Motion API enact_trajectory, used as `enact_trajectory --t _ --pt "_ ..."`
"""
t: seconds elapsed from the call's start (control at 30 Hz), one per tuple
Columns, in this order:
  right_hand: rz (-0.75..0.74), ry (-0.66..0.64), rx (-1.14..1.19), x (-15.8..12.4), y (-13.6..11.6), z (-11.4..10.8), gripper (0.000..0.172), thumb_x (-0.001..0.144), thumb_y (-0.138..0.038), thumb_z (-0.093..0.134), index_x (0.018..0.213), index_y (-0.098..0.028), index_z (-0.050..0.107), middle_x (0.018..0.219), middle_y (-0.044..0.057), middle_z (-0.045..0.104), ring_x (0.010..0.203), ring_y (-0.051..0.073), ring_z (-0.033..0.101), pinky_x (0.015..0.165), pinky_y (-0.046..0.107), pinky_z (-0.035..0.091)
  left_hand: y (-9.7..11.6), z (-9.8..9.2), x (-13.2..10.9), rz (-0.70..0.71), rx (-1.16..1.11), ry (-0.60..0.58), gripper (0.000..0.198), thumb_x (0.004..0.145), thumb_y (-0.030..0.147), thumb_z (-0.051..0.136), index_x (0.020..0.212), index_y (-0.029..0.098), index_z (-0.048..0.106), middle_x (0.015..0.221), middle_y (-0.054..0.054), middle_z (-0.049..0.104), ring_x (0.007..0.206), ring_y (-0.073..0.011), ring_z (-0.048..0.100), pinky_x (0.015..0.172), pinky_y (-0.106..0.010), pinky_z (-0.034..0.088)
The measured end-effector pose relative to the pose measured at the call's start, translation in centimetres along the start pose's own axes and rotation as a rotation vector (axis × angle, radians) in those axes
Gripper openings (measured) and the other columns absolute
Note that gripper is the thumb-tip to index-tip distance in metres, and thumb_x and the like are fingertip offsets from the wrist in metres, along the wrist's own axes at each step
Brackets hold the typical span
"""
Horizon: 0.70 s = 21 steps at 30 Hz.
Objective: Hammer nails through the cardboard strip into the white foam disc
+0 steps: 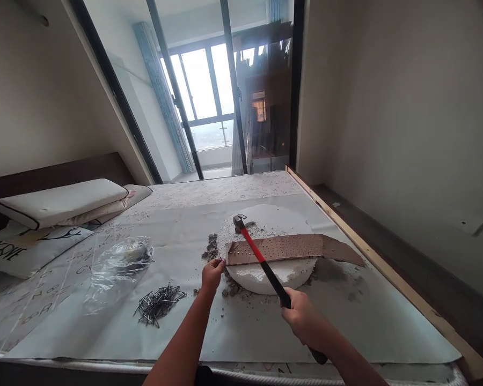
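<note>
And here's the claw hammer (253,244), angled right across the middle, its metal head beyond the board's far edge, its handle bright red up top and matte black below! The right hand (306,316) has its fingers wrapped firmly round the black grip, the butt poking out beneath the palm. Over to the left hand (212,273): thumb and fingertips pinched on the near left corner of the brown board (282,249); whether they also hold something small, I can't tell. That board, thin and flat, is speckled with rows of small dots, squared off at its left end and tapering to a curved point at its right, which juts past the rim of a round white foam slab (271,281). The slab, grainy and chipped, sits toward the far right of a smooth pale sheet (265,335), with rough grey crumbs (212,244) scattered around its edge. Down near the sheet's near left corner, a spiky tangle of shiny metal nails (158,304)! Just behind, a crinkled clear plastic bag (123,268) slumps across the sheet's left edge, dark contents showing through. Underneath it all spreads a patterned mattress (241,193), soft pale pillows (64,201) heaped at its left edge, a bare wooden rail (346,228) running down its right.
</note>
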State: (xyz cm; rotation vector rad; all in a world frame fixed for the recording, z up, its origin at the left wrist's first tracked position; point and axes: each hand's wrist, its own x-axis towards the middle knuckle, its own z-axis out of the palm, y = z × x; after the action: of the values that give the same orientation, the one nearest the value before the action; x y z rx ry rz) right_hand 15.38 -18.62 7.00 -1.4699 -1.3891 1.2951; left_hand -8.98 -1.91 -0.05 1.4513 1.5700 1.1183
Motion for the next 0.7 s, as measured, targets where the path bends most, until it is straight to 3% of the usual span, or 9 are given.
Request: enact_trajectory --t 0.2,0.37,0.53,0.7 --pt "0.227 -0.075 -0.239 1.9 -0.2 1.5 0.016 0.065 -0.006 0.041 0.064 -0.021 0.036 0.049 -0.008 0.031 0.035 0.008 0.029 0.032 0.021 0.023 -0.4 0.0 0.4 -0.058 -0.202 0.009 0.043 0.054 0.052 0.068 0.070 0.013 0.063 0.065 -0.003 0.063 0.065 -0.0161 0.059 0.064 -0.028 0.048" --pt "0.173 -0.014 -0.259 1.8 -0.9 2.1 0.017 0.065 -0.004 0.040 0.063 -0.021 0.035 0.048 -0.008 0.029 0.037 0.006 0.029 0.036 0.021 0.023 -0.2 -0.1 0.2 -0.063 -0.161 -0.017 0.041 0.056 0.052 0.065 0.068 0.013 0.063 0.064 -0.004 0.064 0.064 -0.0163 0.059 0.059 -0.027 0.046" --pt "0.097 -0.038 -0.123 0.7 -0.9 1.6 0.015 0.063 -0.008 0.039 0.062 -0.022 0.033 0.044 -0.010 0.028 0.031 0.005 0.028 0.033 0.021 0.023 0.1 -0.2 0.0 -0.026 -0.048 0.018 0.034 0.061 0.046 0.060 0.069 0.014 0.063 0.064 -0.003 0.065 0.063 -0.0164 0.060 0.057 -0.026 0.044" --pt "0.185 -0.114 0.171 0.6 0.7 1.2 0.012 0.057 -0.019 0.038 0.066 -0.024 0.031 0.034 -0.013 0.028 0.022 0.008 0.024 0.023 0.021 0.021 1.6 0.2 -0.5 0.092 0.085 0.120 0.030 0.066 0.044 0.057 0.074 0.016 0.067 0.073 -0.005 0.070 0.071 -0.0188 0.063 0.062 -0.027 0.045"
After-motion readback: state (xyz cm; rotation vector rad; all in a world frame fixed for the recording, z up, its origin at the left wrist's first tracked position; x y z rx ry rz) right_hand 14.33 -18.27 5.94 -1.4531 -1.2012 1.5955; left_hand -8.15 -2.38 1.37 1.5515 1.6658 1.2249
